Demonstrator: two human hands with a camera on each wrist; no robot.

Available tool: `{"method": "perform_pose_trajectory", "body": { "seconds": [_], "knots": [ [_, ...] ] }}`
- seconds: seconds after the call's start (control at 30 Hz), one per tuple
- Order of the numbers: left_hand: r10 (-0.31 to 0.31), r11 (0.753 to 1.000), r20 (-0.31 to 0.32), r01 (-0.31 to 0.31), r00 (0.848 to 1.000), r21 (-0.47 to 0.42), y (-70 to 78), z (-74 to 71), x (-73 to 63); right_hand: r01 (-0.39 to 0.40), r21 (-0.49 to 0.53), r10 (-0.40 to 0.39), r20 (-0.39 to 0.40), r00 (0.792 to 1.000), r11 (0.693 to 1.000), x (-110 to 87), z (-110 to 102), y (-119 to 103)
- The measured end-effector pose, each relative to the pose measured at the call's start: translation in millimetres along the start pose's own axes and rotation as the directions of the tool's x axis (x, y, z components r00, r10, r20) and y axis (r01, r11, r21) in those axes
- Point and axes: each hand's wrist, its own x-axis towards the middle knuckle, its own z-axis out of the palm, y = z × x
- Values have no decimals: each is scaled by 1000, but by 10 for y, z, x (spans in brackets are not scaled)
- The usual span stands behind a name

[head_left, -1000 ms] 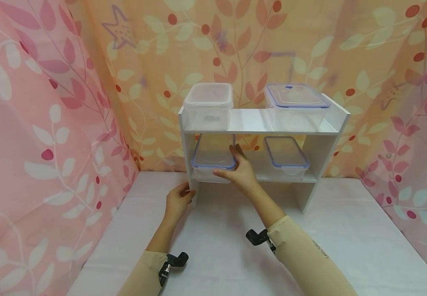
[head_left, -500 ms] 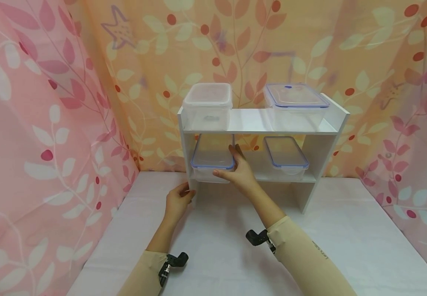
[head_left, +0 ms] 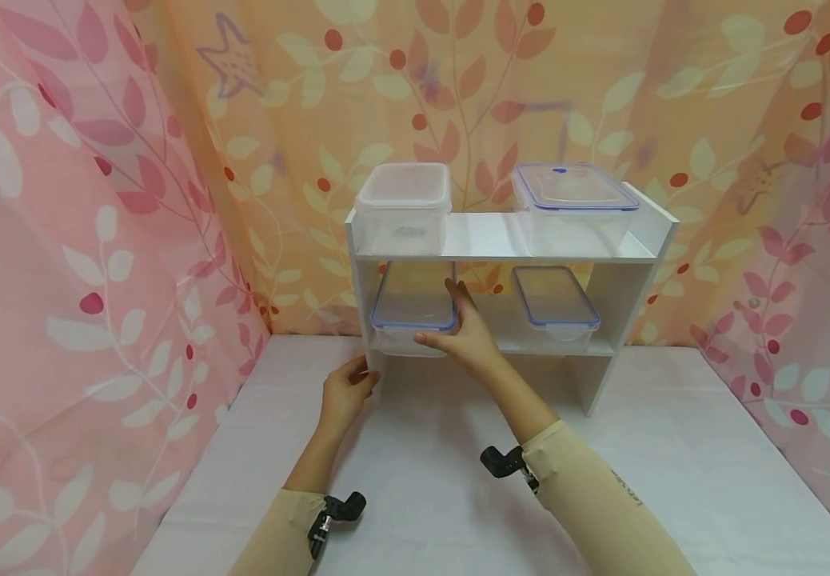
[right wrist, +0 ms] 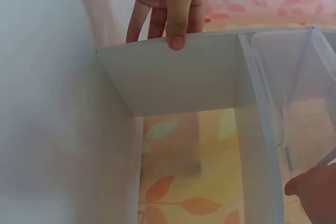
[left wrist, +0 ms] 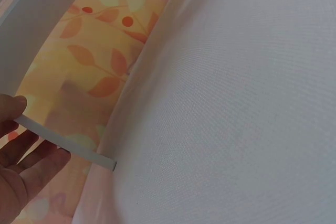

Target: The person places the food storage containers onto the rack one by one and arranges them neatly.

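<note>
A white two-tier shelf rack [head_left: 492,350] stands on the cloth-covered table. My left hand [head_left: 345,394] pinches the lower front edge of its left side panel [right wrist: 173,72], with the thumb on the inner face and the fingers outside. On the middle tier at left sits a clear food container [head_left: 404,340] with a blue-rimmed lid. My right hand [head_left: 474,340] holds this container's front right corner, thumb across the front and fingers along the right side. The right wrist view catches only part of that hand, beside the container.
Another blue-rimmed container [head_left: 562,308] is on the middle tier at right. Up top are a container with a frosted lid [head_left: 405,200] at left and a larger blue-rimmed one [head_left: 579,200] at right. Patterned curtains [head_left: 300,184] enclose the table [head_left: 415,480].
</note>
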Motion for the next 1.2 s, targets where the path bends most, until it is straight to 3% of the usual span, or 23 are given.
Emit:
{"method": "perform_pose_trajectory", "body": {
  "seconds": [0.43,1.2],
  "knots": [
    [-5,1000,7,6,1000,-8,8,-5,-5,68,-37,-69,-10,998,997,-95,-50,-34],
    [-22,1000,-2,22,1000,-13,-28,8,5,153,-59,-156,-67,985,987,-451,-109,-17]
  ]
}}
